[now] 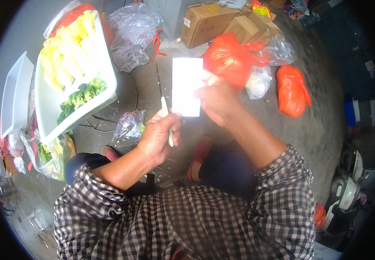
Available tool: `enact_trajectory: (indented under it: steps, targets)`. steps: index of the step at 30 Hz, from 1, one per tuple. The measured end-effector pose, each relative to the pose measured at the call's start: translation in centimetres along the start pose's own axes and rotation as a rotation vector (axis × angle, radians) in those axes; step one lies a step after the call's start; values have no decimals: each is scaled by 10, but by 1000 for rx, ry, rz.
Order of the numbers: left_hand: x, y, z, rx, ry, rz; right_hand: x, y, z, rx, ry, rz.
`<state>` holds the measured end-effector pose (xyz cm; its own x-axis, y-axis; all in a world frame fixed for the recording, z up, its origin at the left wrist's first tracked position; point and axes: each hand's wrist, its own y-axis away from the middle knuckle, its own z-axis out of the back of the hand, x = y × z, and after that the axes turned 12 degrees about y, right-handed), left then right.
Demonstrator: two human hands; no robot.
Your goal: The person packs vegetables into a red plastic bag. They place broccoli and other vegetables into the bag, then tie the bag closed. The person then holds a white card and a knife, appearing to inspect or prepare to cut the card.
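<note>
My left hand (160, 136) is closed around the pale handle of a thin-bladed knife (164, 107), its blade pointing away from me. The fingers of that hand also meet the lower left corner of a white rectangular slab or sheet (186, 87), overexposed so its material cannot be told. My right hand (216, 100) grips the slab's right edge. To the left, a white plastic tub (111, 78) holds yellow leafy vegetable pieces (70, 52) at its far part and green broccoli florets (80, 97) nearer to me.
An empty white tray (16, 94) stands at far left, above bagged greens (52, 159). Ahead are clear plastic bags (135, 26), a cardboard box (203, 24) and a red plastic bag (228, 60). Another red bag (291, 91) lies right, with a scooter (346, 195) beyond.
</note>
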<state>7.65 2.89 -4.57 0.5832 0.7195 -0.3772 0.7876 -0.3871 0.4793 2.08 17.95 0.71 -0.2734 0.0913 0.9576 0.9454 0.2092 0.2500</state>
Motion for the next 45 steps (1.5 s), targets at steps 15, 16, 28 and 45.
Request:
enact_trajectory:
  steps: [15,16,28,45]
  targets:
    - [18,2,7,-49,-134,191,3,1,1,-10,-58,15]
    - [19,3,7,-41,-146,203,4,1,1,-16,-39,13]
    - [20,5,7,8,-200,220,2,0,4,-4,-15,33]
    - [21,6,6,14,-231,235,4,1,1,-20,-29,8]
